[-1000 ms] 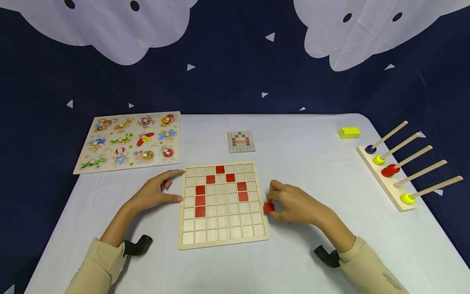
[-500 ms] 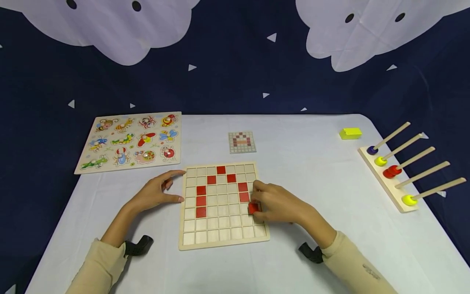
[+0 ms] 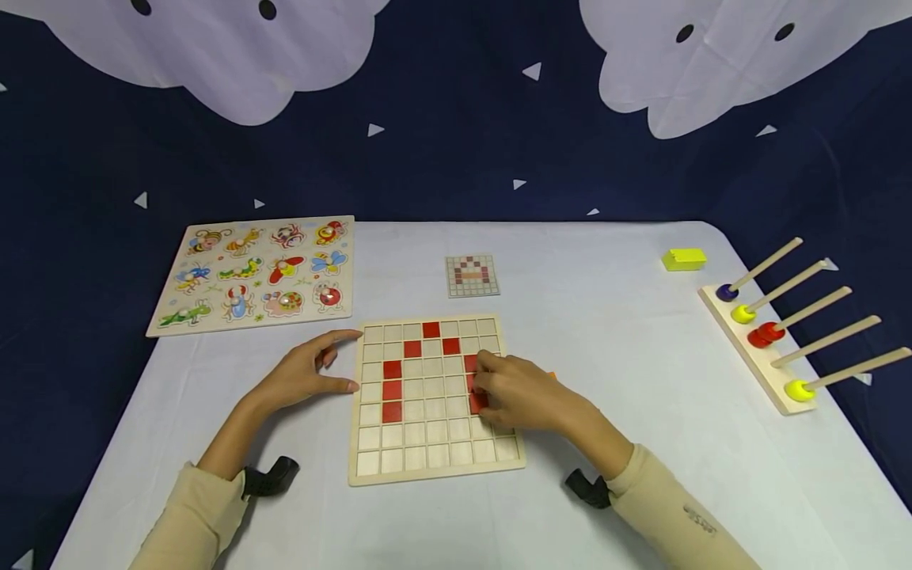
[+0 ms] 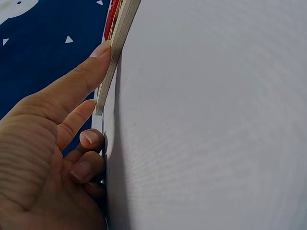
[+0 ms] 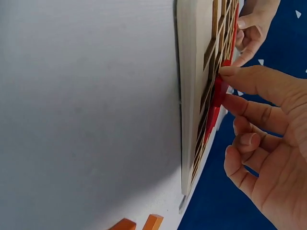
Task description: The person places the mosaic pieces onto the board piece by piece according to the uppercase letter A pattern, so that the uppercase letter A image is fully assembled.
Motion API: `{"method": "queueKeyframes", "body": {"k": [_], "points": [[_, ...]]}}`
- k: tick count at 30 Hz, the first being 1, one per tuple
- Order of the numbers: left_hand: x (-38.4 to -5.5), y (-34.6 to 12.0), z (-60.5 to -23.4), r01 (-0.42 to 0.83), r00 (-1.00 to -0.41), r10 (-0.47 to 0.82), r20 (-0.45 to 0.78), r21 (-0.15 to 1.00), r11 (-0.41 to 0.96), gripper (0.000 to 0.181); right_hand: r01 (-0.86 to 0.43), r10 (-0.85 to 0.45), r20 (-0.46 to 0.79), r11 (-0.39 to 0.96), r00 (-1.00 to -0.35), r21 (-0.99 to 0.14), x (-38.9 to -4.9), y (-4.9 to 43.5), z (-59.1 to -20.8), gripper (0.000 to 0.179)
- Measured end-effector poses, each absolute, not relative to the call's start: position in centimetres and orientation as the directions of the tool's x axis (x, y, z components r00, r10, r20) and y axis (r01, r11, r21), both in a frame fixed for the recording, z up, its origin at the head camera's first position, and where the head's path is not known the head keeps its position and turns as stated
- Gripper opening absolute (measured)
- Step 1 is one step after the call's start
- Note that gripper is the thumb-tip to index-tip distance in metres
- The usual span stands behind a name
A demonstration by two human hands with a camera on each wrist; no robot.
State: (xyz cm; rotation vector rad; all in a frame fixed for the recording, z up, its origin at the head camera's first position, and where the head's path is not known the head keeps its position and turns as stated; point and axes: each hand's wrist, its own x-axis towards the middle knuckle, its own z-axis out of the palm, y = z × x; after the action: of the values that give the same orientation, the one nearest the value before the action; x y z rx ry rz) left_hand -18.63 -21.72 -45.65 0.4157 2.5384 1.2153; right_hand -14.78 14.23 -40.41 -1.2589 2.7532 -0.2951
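Note:
A wooden grid board [image 3: 366,469] lies on the white table, with several red square tiles [image 3: 431,329] set in its cells in an arch shape. At its right side my right hand [image 3: 523,392] pinches a red tile [image 5: 219,91] between thumb and index finger, down at a cell below two other red tiles. In the right wrist view, the remaining fingers curl loosely beside it. My left hand [image 3: 302,372] touches the board's left edge with thumb and index finger spread apart. Its other fingers are bent, as the left wrist view [image 4: 43,143] shows.
Behind the board lies a small pattern card [image 3: 473,275]. An insect puzzle board [image 3: 249,277] is at the back left. A peg stacker [image 3: 758,348] with coloured beads and a yellow block [image 3: 684,260] stand at right. Orange blocks [image 5: 152,223] lie near the right hand.
My right hand has carried the red tile leftward from beside the board onto the right side of the grid. An orange piece now shows behind that hand. The left hand has stayed at the board's edge.

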Motion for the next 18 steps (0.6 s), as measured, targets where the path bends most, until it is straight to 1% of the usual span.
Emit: {"method": "queueKeyframes", "body": {"k": [6, 14, 18], "points": [[-18.61, -21.72, -45.65, 0.14, -0.914, 0.384, -0.131, 0.787, 0.601, 0.079, -0.737, -0.754, -0.004, 0.644, -0.657, -0.205, -14.68, 14.17, -40.67, 0.016], [-18.56, -21.69, -45.55, 0.145, -0.914, 0.386, -0.124, 0.789, 0.597, 0.078, -0.71, -0.737, -0.005, 0.653, -0.676, -0.262, -14.38, 13.98, -40.82, 0.017], [-18.57, -21.73, -45.61, 0.143, -0.914, 0.386, -0.125, 0.79, 0.595, 0.078, -0.719, -0.739, 0.019, 0.648, -0.673, -0.249, -14.24, 14.17, -40.85, 0.015]]}}
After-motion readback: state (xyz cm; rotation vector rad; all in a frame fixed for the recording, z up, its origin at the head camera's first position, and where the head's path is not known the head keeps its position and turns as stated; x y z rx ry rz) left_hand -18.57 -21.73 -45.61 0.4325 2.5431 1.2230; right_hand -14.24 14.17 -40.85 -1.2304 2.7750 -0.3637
